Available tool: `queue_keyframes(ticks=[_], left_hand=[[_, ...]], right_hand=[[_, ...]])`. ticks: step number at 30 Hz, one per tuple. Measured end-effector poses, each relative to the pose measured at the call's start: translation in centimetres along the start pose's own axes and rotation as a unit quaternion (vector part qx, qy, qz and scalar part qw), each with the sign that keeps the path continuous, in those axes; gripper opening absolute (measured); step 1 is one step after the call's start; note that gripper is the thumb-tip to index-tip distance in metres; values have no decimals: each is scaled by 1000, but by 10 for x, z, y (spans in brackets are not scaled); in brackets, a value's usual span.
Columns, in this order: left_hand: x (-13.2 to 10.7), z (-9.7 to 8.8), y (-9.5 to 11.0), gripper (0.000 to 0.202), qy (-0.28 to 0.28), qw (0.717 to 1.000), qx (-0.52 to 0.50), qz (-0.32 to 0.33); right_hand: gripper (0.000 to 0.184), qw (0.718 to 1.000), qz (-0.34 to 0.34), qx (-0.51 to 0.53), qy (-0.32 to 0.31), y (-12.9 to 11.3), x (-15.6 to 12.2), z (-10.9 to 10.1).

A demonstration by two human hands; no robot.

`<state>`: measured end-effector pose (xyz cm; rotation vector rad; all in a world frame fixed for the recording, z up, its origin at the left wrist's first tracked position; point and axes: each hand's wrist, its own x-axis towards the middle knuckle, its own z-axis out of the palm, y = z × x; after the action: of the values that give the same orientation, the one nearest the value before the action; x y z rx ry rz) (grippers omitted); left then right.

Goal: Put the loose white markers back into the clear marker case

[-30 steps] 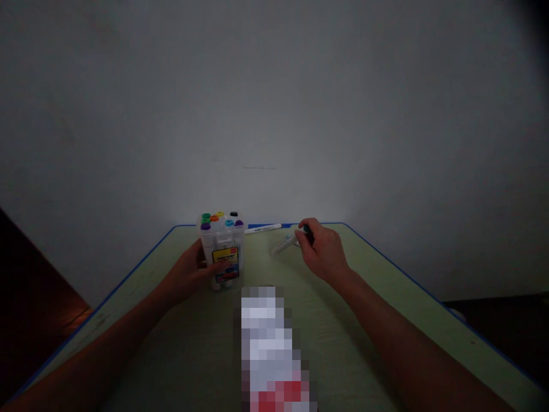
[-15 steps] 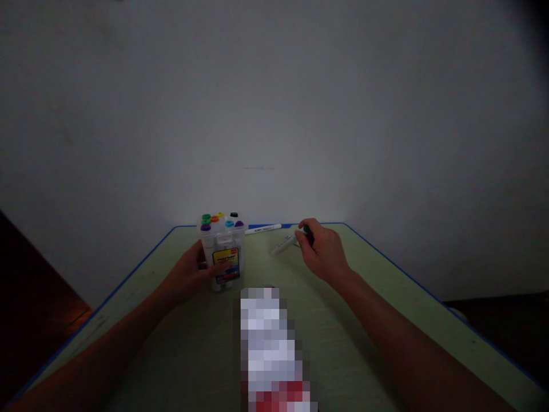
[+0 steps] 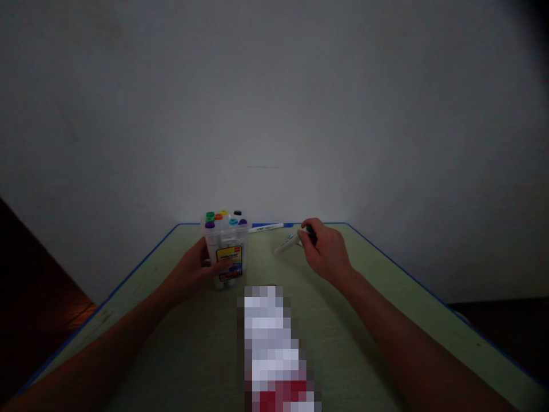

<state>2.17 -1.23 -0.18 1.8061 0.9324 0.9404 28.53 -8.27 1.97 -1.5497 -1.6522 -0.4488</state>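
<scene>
My left hand is wrapped round the side of a clear plastic marker box, thumb across its yellow-and-blue label. Several markers stand in the box, with green, orange, yellow, black, blue and purple ends showing at the top. My right hand pinches a white marker near its dark green end, the other end slanting down and left toward the table. Behind it, another white marker with a blue cap lies along the table's far edge. Something small and pale lies partly hidden beside the right fingers.
The pale green table has a blue edge and stands against a grey wall. A pixelated white-and-red shape covers the near middle of the tabletop. Dark floor shows at both sides.
The view has shifted slightly, so the hands and box sit a little further right. Both hands keep the same holds; the right hand's marker stays at nearly the same slant.
</scene>
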Motion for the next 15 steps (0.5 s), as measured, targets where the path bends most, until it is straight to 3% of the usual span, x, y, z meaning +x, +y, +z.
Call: queue_keyframes(ticks=[15], left_hand=[[-1,-1,1,55,-1,1000,13,-4]], right_hand=[[20,1000,-5,5,-3,-1,1,-1]])
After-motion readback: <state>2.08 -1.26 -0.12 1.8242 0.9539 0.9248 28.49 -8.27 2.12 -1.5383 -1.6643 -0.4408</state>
